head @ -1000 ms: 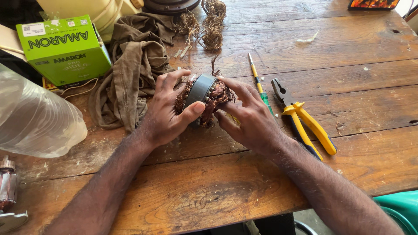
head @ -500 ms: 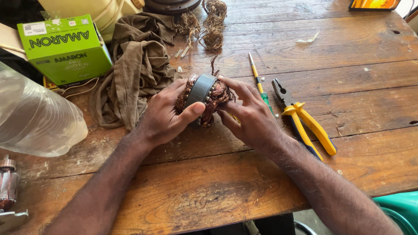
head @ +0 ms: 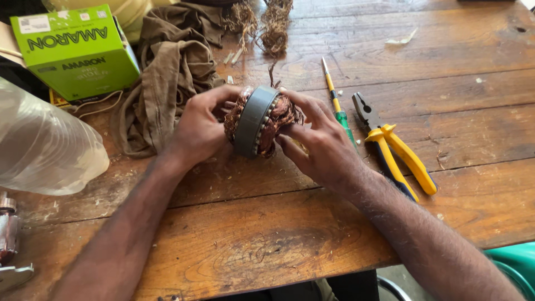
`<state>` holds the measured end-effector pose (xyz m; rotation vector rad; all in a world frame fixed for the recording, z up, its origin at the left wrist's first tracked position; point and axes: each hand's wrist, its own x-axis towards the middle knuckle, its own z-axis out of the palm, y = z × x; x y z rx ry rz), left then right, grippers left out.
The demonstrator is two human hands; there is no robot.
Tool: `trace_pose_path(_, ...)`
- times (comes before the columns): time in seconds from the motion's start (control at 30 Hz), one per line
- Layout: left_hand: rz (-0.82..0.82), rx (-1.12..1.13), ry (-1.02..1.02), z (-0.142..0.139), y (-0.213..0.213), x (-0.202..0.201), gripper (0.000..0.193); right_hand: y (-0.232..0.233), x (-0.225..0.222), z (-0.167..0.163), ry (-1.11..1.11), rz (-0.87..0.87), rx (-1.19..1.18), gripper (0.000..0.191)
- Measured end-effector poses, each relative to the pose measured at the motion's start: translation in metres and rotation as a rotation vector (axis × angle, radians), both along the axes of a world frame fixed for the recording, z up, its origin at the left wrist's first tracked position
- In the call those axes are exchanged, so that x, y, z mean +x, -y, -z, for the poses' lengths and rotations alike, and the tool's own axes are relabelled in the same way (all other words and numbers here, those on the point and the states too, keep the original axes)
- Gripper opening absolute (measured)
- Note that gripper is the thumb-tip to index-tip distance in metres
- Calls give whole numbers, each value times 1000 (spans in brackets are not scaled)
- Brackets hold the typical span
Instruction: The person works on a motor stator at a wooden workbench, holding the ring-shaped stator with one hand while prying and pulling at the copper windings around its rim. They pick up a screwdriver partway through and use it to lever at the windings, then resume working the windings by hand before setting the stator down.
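Wooden table [head: 345, 234], grey-ringed motor stator [head: 257, 120], tangled copper windings, both hands gripping

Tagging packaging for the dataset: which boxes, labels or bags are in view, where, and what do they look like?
Cardboard box: far left of the wooden table, rectangular, bright green with dark lettering.
Sticker label: box's top left corner, small, white, rectangular.
Plastic bag: left edge, below the box, clear, bulging.
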<state>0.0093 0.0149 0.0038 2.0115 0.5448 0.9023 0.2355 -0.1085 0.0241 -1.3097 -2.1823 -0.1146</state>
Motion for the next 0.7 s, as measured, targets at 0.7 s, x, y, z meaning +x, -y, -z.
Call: trace_pose_path(0.7, 27, -214, -3, 2, -6, 3, 19, -5, -2, 22, -20, -4, 14, 11)
